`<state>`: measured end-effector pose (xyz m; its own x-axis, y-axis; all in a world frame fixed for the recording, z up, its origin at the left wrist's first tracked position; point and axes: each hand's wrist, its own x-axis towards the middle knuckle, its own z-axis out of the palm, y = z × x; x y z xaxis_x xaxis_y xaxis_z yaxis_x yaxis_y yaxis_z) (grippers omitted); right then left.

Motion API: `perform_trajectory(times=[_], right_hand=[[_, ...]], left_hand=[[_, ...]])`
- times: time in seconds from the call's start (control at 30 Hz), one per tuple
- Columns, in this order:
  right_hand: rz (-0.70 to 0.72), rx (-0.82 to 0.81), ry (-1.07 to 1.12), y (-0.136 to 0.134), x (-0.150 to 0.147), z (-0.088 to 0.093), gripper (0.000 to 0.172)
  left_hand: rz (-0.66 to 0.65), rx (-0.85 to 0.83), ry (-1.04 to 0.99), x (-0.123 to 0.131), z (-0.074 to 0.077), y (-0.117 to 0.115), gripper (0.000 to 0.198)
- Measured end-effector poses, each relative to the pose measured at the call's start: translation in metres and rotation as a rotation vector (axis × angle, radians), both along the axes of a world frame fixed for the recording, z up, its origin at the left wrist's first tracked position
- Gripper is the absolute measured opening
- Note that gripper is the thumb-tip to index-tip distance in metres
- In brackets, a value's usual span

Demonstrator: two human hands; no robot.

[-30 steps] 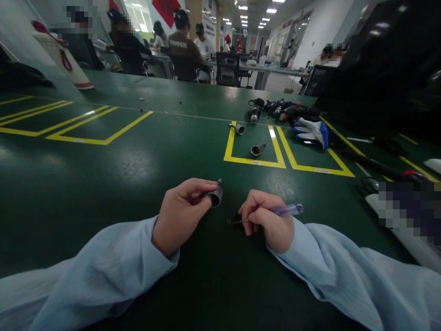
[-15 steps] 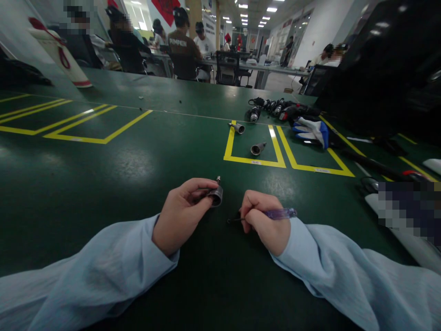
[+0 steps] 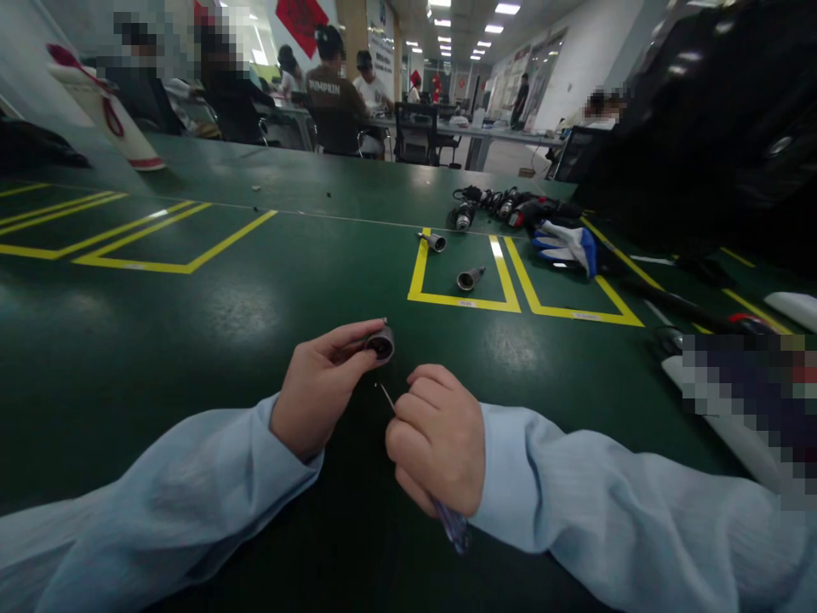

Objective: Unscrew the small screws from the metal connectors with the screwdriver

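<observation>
My left hand (image 3: 316, 387) pinches a grey metal socket (image 3: 383, 343) between thumb and fingers, its hollow mouth turned toward me. My right hand (image 3: 439, 438) is wrapped round a small screwdriver (image 3: 453, 528) with a clear purple handle. Its thin shaft points up and left, and the tip is just below the socket, apart from it. Farther off, two similar items lie on their sides: one socket (image 3: 471, 278) within a yellow taped frame, another socket (image 3: 435, 242) by that frame's left line.
Yellow tape (image 3: 465, 302) marks boxes on the green table (image 3: 223, 358). A power tool with cable (image 3: 465, 213) and a blue-white glove (image 3: 568, 245) lie at the back right. A white container (image 3: 108, 115) stands far left. People sit at desks beyond.
My right hand has moved left and turned, so the screwdriver's tip now points up toward the socket. The socket, still in my left hand, has tilted with its mouth more toward me.
</observation>
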<state>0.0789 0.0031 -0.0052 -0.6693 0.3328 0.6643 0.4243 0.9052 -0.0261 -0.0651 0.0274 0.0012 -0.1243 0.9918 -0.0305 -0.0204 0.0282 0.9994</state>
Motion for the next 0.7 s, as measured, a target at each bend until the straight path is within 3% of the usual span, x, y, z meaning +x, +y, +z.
perform_trajectory(times=[0.27, 0.7], right_hand=[[0.027, 0.01, 0.063, 0.011, 0.002, 0.0, 0.018], [0.01, -0.061, 0.128, 0.019, 0.006, -0.006, 0.011]], left_hand=[[0.029, -0.025, -0.015, -0.002, 0.004, 0.001, 0.038], [-0.029, -0.005, 0.006, -0.004, 0.005, -0.005, 0.036]])
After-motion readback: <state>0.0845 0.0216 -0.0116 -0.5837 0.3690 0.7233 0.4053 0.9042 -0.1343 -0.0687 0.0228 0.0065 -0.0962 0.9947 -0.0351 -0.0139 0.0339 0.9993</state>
